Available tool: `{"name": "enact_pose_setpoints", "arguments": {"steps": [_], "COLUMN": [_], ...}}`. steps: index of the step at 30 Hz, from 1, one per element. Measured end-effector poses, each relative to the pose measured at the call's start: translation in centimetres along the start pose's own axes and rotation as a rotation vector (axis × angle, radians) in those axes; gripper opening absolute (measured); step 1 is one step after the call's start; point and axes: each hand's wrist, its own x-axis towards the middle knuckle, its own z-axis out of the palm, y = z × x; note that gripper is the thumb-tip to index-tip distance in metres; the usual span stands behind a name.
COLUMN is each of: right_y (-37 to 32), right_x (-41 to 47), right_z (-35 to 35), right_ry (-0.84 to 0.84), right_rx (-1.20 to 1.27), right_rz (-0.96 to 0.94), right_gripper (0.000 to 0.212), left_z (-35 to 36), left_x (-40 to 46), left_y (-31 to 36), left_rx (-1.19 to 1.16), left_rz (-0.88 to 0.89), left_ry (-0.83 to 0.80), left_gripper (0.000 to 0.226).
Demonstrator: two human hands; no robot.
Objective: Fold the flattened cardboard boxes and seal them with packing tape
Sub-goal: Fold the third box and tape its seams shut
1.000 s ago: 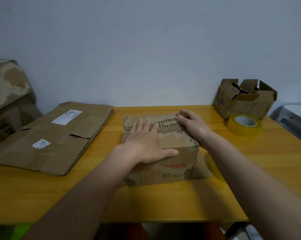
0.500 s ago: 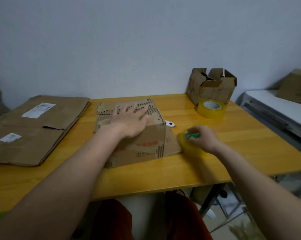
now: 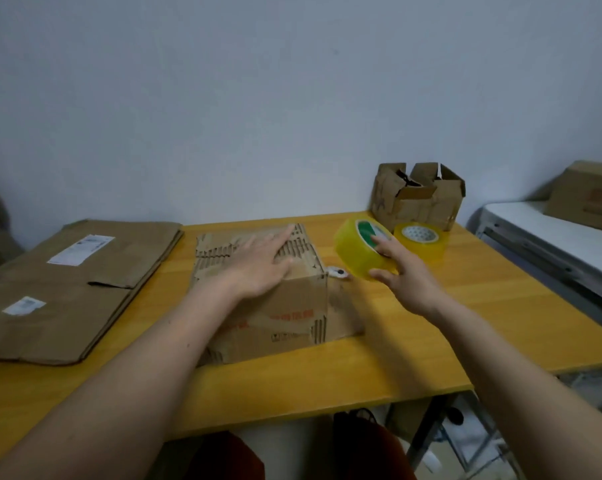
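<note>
Your left hand [image 3: 258, 268] lies flat, fingers straight and together, on the folded box [image 3: 268, 306] at frame centre. Your right hand [image 3: 405, 275] grips a tape roll [image 3: 360, 251] held off the table [image 3: 431, 341], fingers curled round it. Second roll [image 3: 420, 241] and a torn box [image 3: 417, 195] sit behind it; flattened cardboard [image 3: 74, 289] lies at left. The small white object [image 3: 337, 271] beside the box is too blurred to identify.

We have only one view, from a camera on the person's head. It looks forward and down over the desk [image 3: 413, 362] toward the wall [image 3: 292, 98], close enough that both forearms fill the lower part of the frame.
</note>
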Motion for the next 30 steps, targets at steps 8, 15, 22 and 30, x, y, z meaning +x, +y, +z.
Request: {"name": "enact_pose_setpoints", "arguments": {"steps": [8, 15, 22, 30], "right_y": [-9.2, -10.4, -10.8, -10.4], "right_x": [3.4, 4.9, 5.4, 5.5], "right_z": [3.1, 6.0, 6.2, 7.9], "right_ry": [-0.081, -0.099, -0.097, 0.124], "right_rx": [0.044, -0.080, -0.141, -0.171], "right_rz": [-0.270, -0.241, -0.196, -0.321], "right_gripper": [0.034, 0.035, 0.036, 0.076], "left_z": [-1.0, -0.3, 0.1, -0.1], "left_x": [-0.4, 0.4, 0.7, 1.2], "left_y": [-1.1, -2.4, -2.3, -2.8], "left_rx": [-0.740, -1.068, -0.873, -0.861], "left_rz": [0.132, 0.047, -0.067, -0.328], "left_ry": [0.444, 0.597, 0.692, 0.892], "left_gripper": [0.070, 0.024, 0.014, 0.018]}}
